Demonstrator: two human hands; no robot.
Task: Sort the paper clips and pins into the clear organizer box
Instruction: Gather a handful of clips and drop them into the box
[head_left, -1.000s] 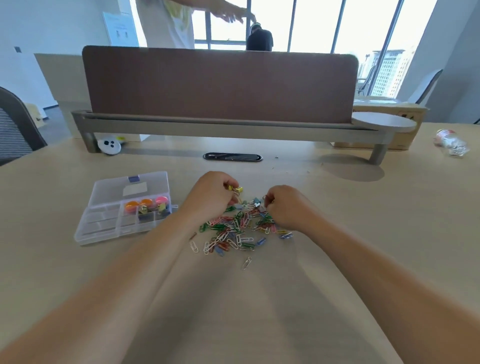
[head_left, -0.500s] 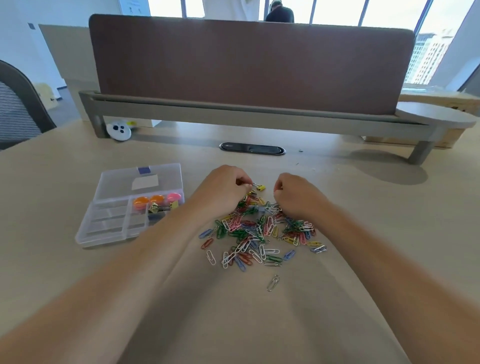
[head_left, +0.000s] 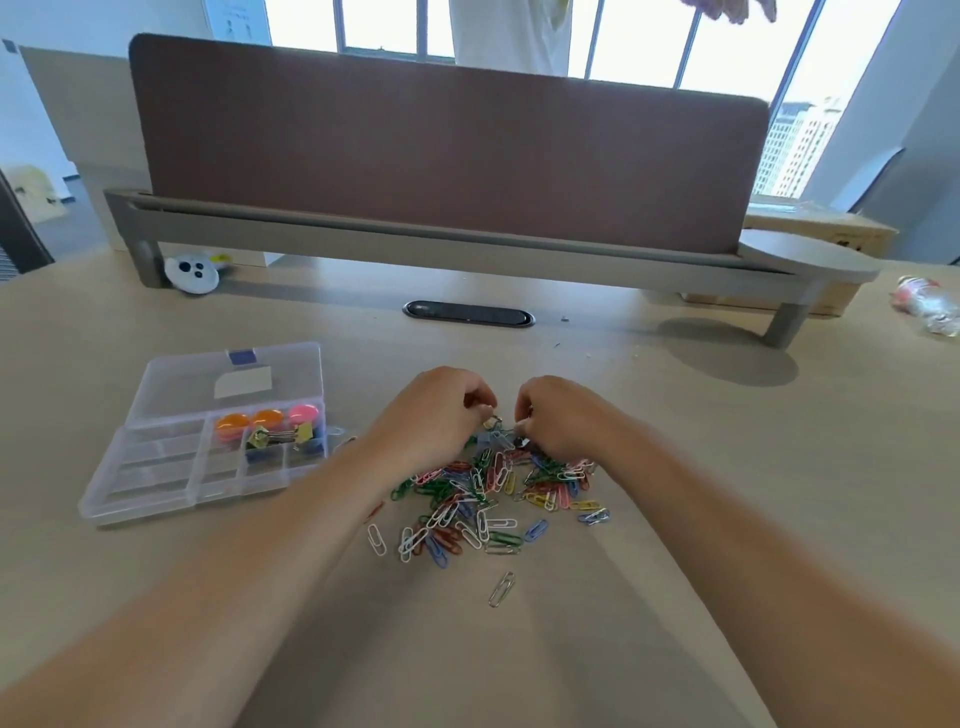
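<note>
A pile of coloured paper clips (head_left: 493, 499) lies on the wooden desk, and one silver clip (head_left: 502, 588) sits alone nearer me. The clear organizer box (head_left: 140, 483) stands open to the left of the pile, its lid (head_left: 234, 374) laid back. Its right-hand compartments hold round orange and pink pins (head_left: 267, 418) and small binder clips (head_left: 275, 436). My left hand (head_left: 436, 415) is at the pile's far edge, fingers curled, pinching a small yellowish clip (head_left: 491, 422). My right hand (head_left: 561, 415) is close beside it, fingertips curled on a small dark clip (head_left: 522, 441).
A brown divider panel (head_left: 447, 156) on a grey shelf crosses the desk behind the pile. Below it are a black cable port (head_left: 467, 314) and a white round device (head_left: 192, 273). A crumpled plastic bottle (head_left: 930, 309) lies far right. A person (head_left: 509, 36) stands beyond the divider.
My hands have drawn closer together at the far edge of the pile. The left hand still pinches its small clip. The camera view has shifted.
</note>
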